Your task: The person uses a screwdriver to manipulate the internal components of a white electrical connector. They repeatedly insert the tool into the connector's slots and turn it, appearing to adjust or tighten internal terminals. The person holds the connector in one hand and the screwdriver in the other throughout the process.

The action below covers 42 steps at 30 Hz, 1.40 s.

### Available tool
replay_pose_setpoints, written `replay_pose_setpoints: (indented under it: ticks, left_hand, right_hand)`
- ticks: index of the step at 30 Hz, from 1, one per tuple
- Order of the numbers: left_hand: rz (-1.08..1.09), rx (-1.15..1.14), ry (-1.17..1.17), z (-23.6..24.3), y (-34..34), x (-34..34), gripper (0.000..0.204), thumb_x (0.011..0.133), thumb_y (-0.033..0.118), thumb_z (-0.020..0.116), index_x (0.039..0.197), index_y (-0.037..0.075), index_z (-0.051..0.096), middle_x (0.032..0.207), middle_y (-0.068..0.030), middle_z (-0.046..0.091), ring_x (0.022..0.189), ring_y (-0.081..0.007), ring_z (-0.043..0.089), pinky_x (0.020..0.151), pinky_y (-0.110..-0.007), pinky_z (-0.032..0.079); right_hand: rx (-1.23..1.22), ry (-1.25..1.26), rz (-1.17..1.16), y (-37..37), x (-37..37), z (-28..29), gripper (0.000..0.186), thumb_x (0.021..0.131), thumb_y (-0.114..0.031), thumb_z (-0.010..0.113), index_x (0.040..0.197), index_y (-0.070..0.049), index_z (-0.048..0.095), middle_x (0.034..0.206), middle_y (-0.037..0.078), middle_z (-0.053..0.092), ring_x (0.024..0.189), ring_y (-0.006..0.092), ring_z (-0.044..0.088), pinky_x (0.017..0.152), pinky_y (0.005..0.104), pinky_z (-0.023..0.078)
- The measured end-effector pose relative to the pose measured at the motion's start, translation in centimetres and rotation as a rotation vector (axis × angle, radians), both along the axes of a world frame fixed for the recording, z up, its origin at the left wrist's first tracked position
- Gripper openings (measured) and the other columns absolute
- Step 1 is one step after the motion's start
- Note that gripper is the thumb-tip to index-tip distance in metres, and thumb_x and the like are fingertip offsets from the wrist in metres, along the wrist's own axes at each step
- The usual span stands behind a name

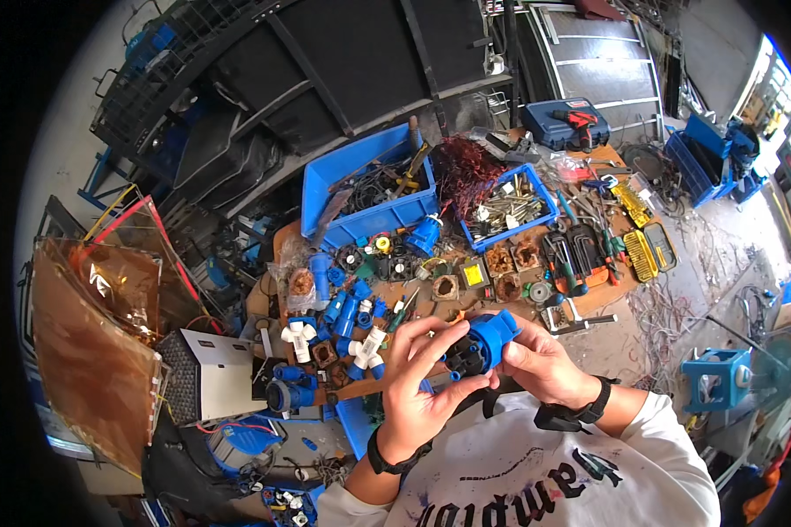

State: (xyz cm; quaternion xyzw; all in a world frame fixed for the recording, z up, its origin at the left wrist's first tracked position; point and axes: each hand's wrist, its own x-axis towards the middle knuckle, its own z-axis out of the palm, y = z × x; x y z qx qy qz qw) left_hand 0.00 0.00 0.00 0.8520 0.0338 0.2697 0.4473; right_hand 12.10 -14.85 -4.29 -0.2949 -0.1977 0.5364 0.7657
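Note:
Between my two hands, just in front of my chest, is a blue industrial connector with a black insert showing at its left end. My left hand curves around that dark end, fingertips on top and thumb below. From the other side my right hand grips the blue housing, its thumb laid against it. The fingers behind the connector are hidden. On the bench left of my hands lie several blue connectors and white branched fittings.
A deep blue bin of cables stands at the back, beside a blue tray of metal parts. Further right are pliers, a yellow bit case and a red drill. A white box stands left, a blue stool right.

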Motion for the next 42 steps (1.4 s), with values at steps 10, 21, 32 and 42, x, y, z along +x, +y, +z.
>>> replay_pose_setpoints:
  ticks: [10,21,32,42]
  left_hand:
    - [-0.052,-0.54,0.039,-1.1,0.8,-0.2,0.054,0.084,0.015,0.071,0.131,-0.001,0.048,0.127,-0.012,0.044,0.109,-0.0173,0.054,0.085,-0.029,0.052]
    - [-0.108,-1.003,0.085,-2.6,-0.1,0.9,0.06,0.1,0.047,0.032,0.134,-0.001,0.04,0.123,-0.0125,0.053,0.112,-0.0196,0.055,0.094,-0.034,0.047]
    - [-0.234,-1.201,0.091,-3.3,0.7,1.1,0.063,0.096,0.052,0.037,0.13,-0.001,0.043,0.116,-0.0123,0.057,0.087,-0.0158,0.061,0.057,-0.026,0.047]
    - [-0.207,-1.092,0.097,-3.1,0.4,1.0,0.059,0.1,0.049,0.029,0.129,0.0,0.044,0.112,-0.009,0.058,0.081,-0.0122,0.059,0.057,-0.024,0.046]
  right_hand:
    - [-0.08,-0.144,-0.092,0.2,0.0,0.6,0.05,0.089,-0.012,0.065,0.132,-0.005,0.041,0.1,0.003,0.057,0.085,0.0099,0.058,0.07,0.0238,0.049]
    - [-0.111,-0.761,-0.396,0.8,-1.4,0.9,0.063,0.075,-0.004,0.077,0.13,-0.002,0.046,0.112,0.008,0.045,0.083,0.0114,0.057,0.067,0.0239,0.052]
    - [-0.05,-0.696,-0.352,0.2,-1.3,1.5,0.057,0.078,0.0,0.072,0.13,-0.001,0.047,0.111,0.009,0.048,0.083,0.0118,0.059,0.069,0.025,0.052]
    - [-0.067,-1.011,-0.529,-0.7,-0.7,1.7,0.036,0.079,-0.002,0.072,0.113,-0.004,0.061,0.107,0.009,0.053,0.083,0.0127,0.06,0.067,0.0254,0.05]
